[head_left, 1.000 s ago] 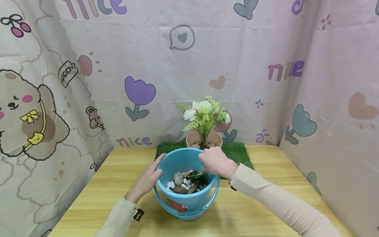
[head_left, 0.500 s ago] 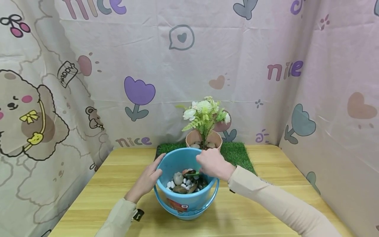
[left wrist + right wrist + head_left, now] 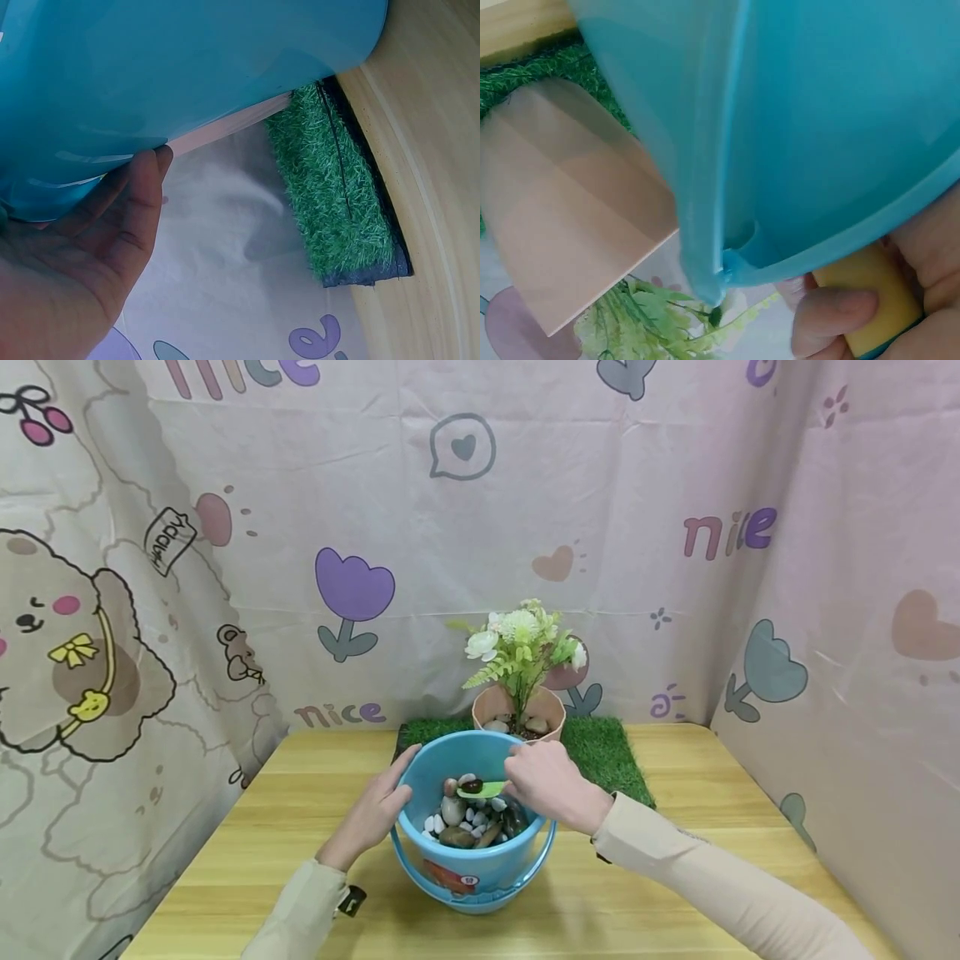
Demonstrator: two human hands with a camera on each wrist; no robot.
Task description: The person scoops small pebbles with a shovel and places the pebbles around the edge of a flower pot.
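the little green scoop [image 3: 489, 790] has come up since half a second ago, now plain to see inside the blue bucket [image 3: 457, 756] with a dark stone [image 3: 472, 786] on it, so i'd judge the scooping has caught something. the right hand [image 3: 551, 783] grips its yellow handle [image 3: 874, 292] by the rim, while the left hand [image 3: 373, 814] rests unclenched against the bucket's outer side; behind stands a flower pot [image 3: 487, 703].

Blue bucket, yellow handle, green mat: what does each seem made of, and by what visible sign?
Blue bucket: apparently plastic, glossy, with even colour and soft highlights.
Yellow handle: perhaps plastic or rubber, fairly matte, evenly coloured; the right hand partly covers it.
Green mat: likely synthetic turf, with grass-like tufts and dark edging.
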